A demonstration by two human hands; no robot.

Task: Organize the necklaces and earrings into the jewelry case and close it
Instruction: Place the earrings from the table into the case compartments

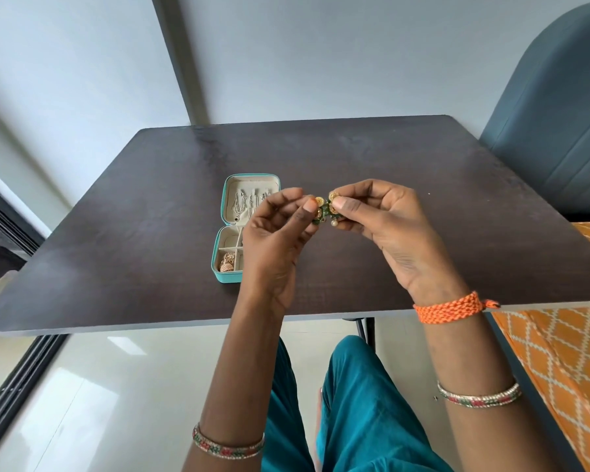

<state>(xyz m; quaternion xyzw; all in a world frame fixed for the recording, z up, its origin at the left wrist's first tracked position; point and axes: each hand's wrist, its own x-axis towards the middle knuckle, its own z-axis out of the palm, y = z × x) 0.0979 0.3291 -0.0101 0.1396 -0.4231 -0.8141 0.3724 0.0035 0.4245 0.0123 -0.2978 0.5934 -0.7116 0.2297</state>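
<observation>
- Gold-and-green earrings (326, 209) with a pearl drop, mid-frame, pinched between left hand (276, 233) and right hand (385, 229).
- Teal zip-edged jewelry case (222, 212) lies open on dark wood-grain table (423, 185), silver chains (249, 199) in its lid.

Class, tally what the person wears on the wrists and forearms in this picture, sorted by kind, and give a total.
Orange braided wristbands: 1, on the right wrist
Patterned bangles: 2, one on the left forearm, one on the right forearm
Total: 3
</observation>
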